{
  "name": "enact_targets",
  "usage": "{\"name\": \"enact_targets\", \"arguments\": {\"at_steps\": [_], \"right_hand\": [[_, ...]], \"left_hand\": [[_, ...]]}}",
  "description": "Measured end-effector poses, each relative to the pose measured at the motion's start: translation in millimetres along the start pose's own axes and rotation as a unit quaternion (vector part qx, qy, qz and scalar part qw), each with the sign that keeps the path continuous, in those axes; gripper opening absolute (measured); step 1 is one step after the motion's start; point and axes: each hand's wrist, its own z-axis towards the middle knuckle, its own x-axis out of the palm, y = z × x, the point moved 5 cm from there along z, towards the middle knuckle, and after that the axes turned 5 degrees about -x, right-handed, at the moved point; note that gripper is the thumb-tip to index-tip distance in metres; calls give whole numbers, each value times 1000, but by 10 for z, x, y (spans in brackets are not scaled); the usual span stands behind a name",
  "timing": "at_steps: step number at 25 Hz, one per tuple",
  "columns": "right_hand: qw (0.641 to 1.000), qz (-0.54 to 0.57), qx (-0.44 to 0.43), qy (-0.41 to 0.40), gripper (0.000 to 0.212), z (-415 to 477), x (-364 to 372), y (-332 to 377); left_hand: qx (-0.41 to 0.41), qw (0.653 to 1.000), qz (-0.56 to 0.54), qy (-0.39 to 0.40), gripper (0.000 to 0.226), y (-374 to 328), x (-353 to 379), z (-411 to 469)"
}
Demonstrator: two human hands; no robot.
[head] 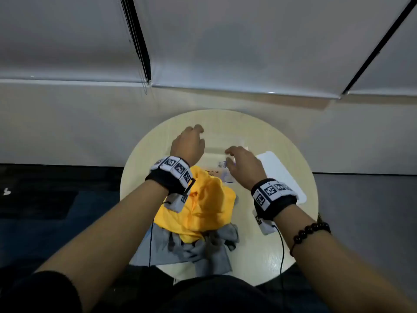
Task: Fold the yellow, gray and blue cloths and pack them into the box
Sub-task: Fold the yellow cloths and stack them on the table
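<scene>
A crumpled yellow cloth point(207, 211) is heaped on the middle of the table, with its far edge lying against the near wall of the box. A wrinkled gray cloth point(209, 251) is spread beneath and in front of it and reaches over the near table edge. At its left a flatter, bluish-gray sheet point(149, 249) is seen; whether this is a separate cloth cannot be told.

Just beyond the yellow cloth a clear plastic storage box point(214, 150) with a printed label on its near side is set upright. It is blurred and hard to outline. A flat white rectangular lid point(282, 175) is laid just to its right.

The left hand point(188, 144) is held at the box's left side with the fingers bent downward. Whether the wall is gripped cannot be told. The right hand point(244, 164) is held over the box's near right part with loosely curved, spread fingers. Contact with the box cannot be made out.

A black wristband with white coded marker tiles point(173, 172) is worn on the left wrist, and a matching marker wristband point(273, 193) on the right. Thin black cables point(282, 249) are hung from both. A dark bead bracelet point(311, 231) is worn on the right forearm.

Everything is carried by a round pale wooden table point(255, 256). Behind it a white wall point(67, 123) is seen under gray roller blinds point(225, 41), with a dark floor point(45, 211) at the left.
</scene>
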Motion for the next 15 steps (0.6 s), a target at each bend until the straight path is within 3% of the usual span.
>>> {"name": "enact_targets", "arguments": {"at_steps": [5, 10, 15], "right_hand": [[995, 40, 13, 87, 29, -322, 571, 95], [989, 64, 29, 132, 20, -447, 925, 121], [977, 92, 23, 190, 34, -528, 1233, 124]], "left_hand": [[-20, 986, 69, 147, 40, 423, 612, -482], [-9, 965, 124, 232, 53, 671, 921, -661], [-24, 971, 102, 213, 39, 761, 974, -663]]}}
